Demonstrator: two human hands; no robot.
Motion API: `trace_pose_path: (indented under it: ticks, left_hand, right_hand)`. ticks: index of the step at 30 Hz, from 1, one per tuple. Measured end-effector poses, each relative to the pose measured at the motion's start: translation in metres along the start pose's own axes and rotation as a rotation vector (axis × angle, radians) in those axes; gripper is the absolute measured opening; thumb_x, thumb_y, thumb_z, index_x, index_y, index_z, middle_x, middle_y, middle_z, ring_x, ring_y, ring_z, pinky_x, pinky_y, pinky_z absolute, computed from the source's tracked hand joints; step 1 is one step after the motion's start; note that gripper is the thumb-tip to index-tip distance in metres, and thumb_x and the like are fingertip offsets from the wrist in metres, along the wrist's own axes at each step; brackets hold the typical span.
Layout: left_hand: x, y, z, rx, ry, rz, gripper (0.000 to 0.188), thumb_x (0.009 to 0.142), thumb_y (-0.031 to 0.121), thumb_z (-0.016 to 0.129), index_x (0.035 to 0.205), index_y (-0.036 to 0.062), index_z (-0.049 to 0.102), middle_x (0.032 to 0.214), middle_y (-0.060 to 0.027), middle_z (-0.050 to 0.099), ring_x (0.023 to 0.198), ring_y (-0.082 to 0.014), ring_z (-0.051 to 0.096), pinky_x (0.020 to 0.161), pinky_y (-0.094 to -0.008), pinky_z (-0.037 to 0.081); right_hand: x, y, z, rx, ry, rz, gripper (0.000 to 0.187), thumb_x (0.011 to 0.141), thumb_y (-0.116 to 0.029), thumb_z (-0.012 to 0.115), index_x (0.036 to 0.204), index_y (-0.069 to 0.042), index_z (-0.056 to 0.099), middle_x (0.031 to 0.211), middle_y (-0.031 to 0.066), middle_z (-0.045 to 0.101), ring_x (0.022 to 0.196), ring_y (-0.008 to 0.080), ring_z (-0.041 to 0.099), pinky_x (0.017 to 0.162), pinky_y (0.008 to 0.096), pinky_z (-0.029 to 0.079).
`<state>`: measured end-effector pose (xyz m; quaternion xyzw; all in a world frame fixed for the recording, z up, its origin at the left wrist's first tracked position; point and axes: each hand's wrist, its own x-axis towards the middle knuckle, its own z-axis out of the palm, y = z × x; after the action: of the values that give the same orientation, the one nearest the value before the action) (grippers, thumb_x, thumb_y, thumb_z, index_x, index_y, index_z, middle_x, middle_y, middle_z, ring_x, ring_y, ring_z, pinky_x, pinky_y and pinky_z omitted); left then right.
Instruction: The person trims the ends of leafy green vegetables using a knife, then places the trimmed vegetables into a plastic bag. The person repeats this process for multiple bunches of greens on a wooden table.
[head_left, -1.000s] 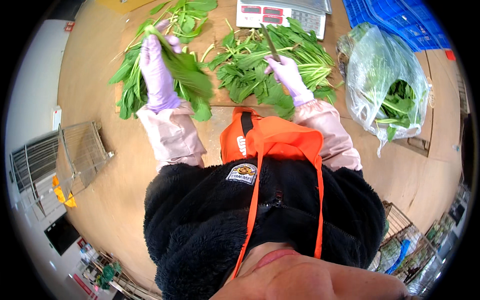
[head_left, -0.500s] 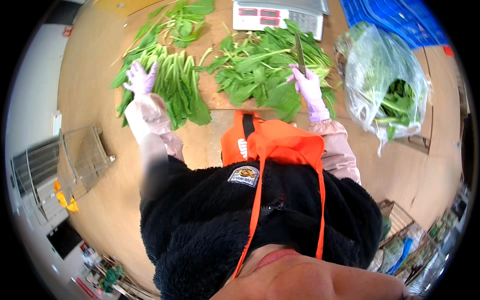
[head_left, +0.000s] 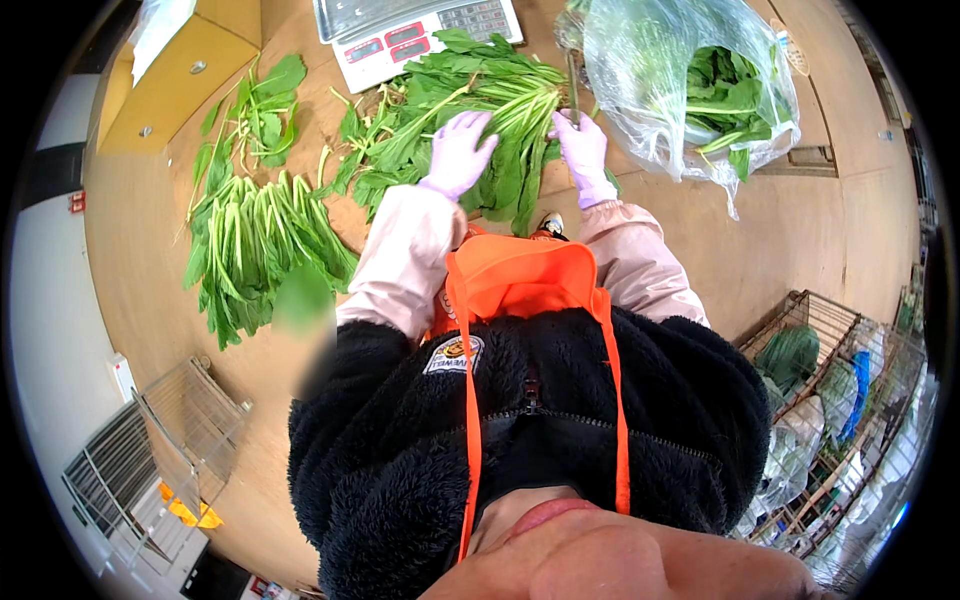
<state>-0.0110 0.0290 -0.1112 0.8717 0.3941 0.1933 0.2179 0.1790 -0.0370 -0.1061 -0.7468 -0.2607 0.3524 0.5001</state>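
Note:
My left hand (head_left: 459,155), in a light purple glove, lies on the near edge of a heap of leafy greens (head_left: 440,95), its fingers extended and thumb apart. A knife (head_left: 572,88) stands in my closed right hand (head_left: 583,158), gloved the same way, with its blade pointing away from me. That hand is beside the pale stalk ends at the right of the heap. Farther left lies a row of greens (head_left: 260,225) with stems lined up and leaves toward me. A few loose leaves (head_left: 268,115) are spread beyond that row.
Behind the heap stands a digital scale (head_left: 375,62) with a metal pan. To the right sits a clear plastic bag (head_left: 640,90) of greens. A yellow box (head_left: 185,85) is at the far left. Wire racks (head_left: 800,310) stand at the lower right.
My left hand has left the row of greens on the left and come to the middle heap. My right hand still has the knife, now at the stalk ends. The whole view has shifted.

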Motion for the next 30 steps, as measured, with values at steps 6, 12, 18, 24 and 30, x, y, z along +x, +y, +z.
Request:
trace_pose_path:
  ticks: [6,12,18,24,30]
  left_hand:
    - [0.049,0.024,0.040,0.198,-0.108,-0.105,0.056,0.075,0.040,0.059,0.122,0.0115,0.045,0.115,-0.0114,0.052,0.110,-0.0253,0.047,0.093,-0.0420,0.033]
    - [0.052,0.012,0.035,0.025,0.096,-0.075,0.034,0.079,0.029,0.054,0.108,0.0122,0.053,0.094,-0.0133,0.060,0.085,-0.0299,0.058,0.073,-0.0371,0.046]
    - [0.048,0.025,0.005,-0.172,-0.068,-0.230,0.028,0.081,0.026,0.053,0.105,0.0104,0.055,0.094,-0.0144,0.061,0.088,-0.0308,0.058,0.078,-0.0366,0.045]
    - [0.032,-0.009,0.006,-0.162,0.137,-0.027,0.030,0.080,0.025,0.055,0.106,0.0104,0.055,0.108,-0.0123,0.057,0.096,-0.0294,0.055,0.085,-0.0365,0.042]
    - [0.028,-0.074,-0.013,0.394,0.032,-0.410,0.021,0.079,0.027,0.055,0.096,0.0168,0.062,0.089,-0.0043,0.061,0.087,-0.0240,0.057,0.076,-0.0397,0.043]
  right_hand:
    - [0.007,0.003,0.006,0.372,-0.277,0.090,0.020,0.082,-0.017,0.058,0.093,0.000,0.057,0.064,0.0072,0.062,0.039,0.0080,0.045,0.035,0.0223,0.036]
    - [0.004,-0.010,0.011,0.325,-0.212,0.046,0.015,0.082,-0.016,0.058,0.090,-0.003,0.059,0.063,0.0055,0.061,0.039,0.0058,0.042,0.036,0.0209,0.034]
    - [0.001,-0.009,0.015,0.217,-0.121,-0.023,0.019,0.082,-0.019,0.057,0.094,-0.003,0.061,0.062,0.0022,0.063,0.040,0.0044,0.043,0.038,0.0210,0.035]
    - [0.002,-0.005,0.011,0.101,-0.099,0.032,0.021,0.083,-0.020,0.057,0.094,-0.003,0.061,0.062,0.0011,0.063,0.041,0.0039,0.044,0.040,0.0208,0.036]
    - [0.000,0.001,0.007,0.204,-0.085,0.013,0.019,0.084,-0.019,0.056,0.094,-0.004,0.061,0.063,0.0028,0.063,0.039,0.0036,0.042,0.037,0.0192,0.033]
